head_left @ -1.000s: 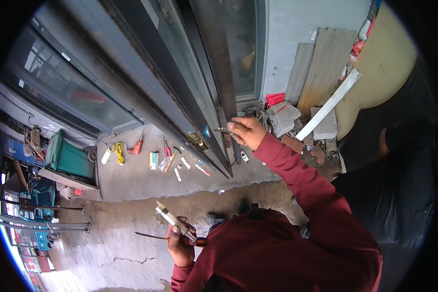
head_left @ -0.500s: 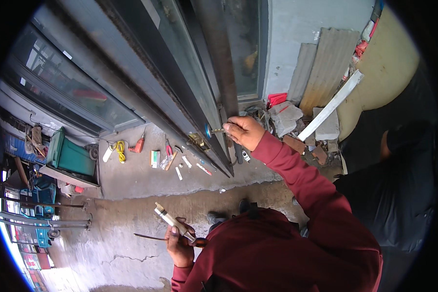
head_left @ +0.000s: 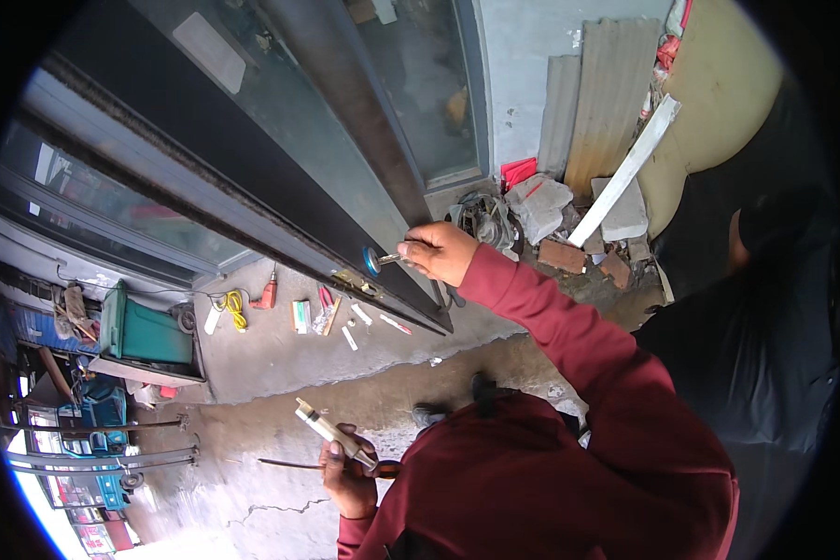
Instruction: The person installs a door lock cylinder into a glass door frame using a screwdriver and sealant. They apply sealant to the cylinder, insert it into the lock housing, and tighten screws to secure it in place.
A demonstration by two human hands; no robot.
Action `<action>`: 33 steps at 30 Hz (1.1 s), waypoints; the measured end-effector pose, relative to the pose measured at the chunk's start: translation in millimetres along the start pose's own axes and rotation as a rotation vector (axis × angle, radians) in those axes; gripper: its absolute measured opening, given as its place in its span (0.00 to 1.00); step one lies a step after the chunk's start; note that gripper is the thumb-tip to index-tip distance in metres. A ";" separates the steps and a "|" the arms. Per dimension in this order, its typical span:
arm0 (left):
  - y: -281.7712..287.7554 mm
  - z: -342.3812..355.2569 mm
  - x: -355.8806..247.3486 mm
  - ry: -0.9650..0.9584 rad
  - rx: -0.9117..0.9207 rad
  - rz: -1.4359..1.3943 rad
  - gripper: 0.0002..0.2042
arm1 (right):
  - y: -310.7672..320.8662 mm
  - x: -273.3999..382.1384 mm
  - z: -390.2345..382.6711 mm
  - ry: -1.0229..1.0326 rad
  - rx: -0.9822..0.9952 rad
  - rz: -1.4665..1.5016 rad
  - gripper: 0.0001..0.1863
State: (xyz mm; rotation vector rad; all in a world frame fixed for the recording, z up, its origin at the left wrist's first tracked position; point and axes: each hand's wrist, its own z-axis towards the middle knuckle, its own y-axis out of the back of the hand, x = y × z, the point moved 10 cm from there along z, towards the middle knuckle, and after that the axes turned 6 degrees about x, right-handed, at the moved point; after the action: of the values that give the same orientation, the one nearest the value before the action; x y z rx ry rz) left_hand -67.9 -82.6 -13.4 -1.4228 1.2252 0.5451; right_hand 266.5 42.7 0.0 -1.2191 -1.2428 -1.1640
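My right hand (head_left: 443,252) reaches forward to the edge of a dark-framed glass door (head_left: 243,182), fingers pinched on a key (head_left: 392,258). The key's tip meets a round, blue-rimmed lock (head_left: 371,261) on the door's face; how deep it sits cannot be made out. Beside it, a brass-coloured lock plate (head_left: 355,282) shows in the door's narrow edge. Low and near my body, my left hand (head_left: 350,485) is closed around a pale syringe (head_left: 323,425), its nozzle pointing up and left. The same hand holds a screwdriver (head_left: 289,466), whose thin shaft sticks out to the left.
On the concrete step lie a red drill (head_left: 265,291), a yellow coiled cord (head_left: 236,310), pliers (head_left: 325,297) and small parts. At left stands a green bin (head_left: 149,322). Rubble (head_left: 539,203), a white strip (head_left: 625,171) and a person in dark clothing (head_left: 737,355) are at right.
The door's lock and my right hand with the key have shifted left in view, and more of the door's face shows. My left hand keeps its hold on the syringe and screwdriver.
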 end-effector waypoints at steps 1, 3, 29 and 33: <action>-1.3 0.5 -0.4 0.002 0.005 -0.003 0.23 | -2.2 -3.1 1.0 -0.025 0.019 0.080 0.16; -3.6 1.0 -1.0 0.008 0.014 -0.004 0.23 | -3.8 -1.1 3.8 -0.010 0.017 0.058 0.17; -9.9 3.8 0.5 0.007 0.068 -0.051 0.21 | -51.4 -39.5 12.8 -0.477 0.167 0.824 0.16; -6.1 6.3 2.7 -0.003 0.055 -0.002 0.23 | -52.6 -43.4 12.3 -0.547 0.267 0.789 0.20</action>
State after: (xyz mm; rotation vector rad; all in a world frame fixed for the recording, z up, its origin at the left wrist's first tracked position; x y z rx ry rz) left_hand -59.6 -78.8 -14.8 -1.3762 1.2271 0.5082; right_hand 213.2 51.9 -43.3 -1.6554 -1.0731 -0.0843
